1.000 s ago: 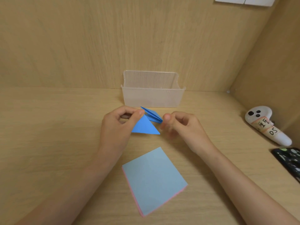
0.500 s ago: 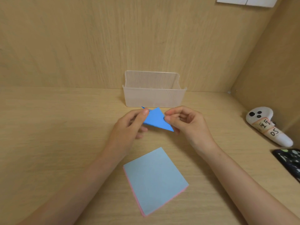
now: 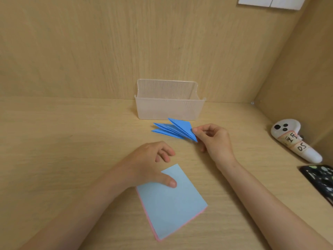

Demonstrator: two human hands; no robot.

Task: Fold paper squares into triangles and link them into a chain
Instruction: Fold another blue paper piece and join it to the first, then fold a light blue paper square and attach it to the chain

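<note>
Your right hand (image 3: 213,141) pinches, thumb against forefinger, the near right tip of the blue chain of folded triangles (image 3: 173,129), which fans out leftward and lies low over the surface (image 3: 63,141) just in front of the clear plastic bin (image 3: 169,107). Your left hand (image 3: 149,166) rests palm down with fingers loosely spread, gripping nothing; its thumb presses the far left corner of the stack of paper squares (image 3: 171,201), whose top sheet is pale blue over a pink edge. The step in hand appears to be taking a fresh square. Slide only the top sheet free with the thumb, holding the rest of the stack flat, and keep the pinch on the chain light enough not to crush its tips yet firm enough that the links stay nested. At far right lie a white controller (image 3: 295,141) and a dark phone (image 3: 320,179), well apart from the work.
</note>
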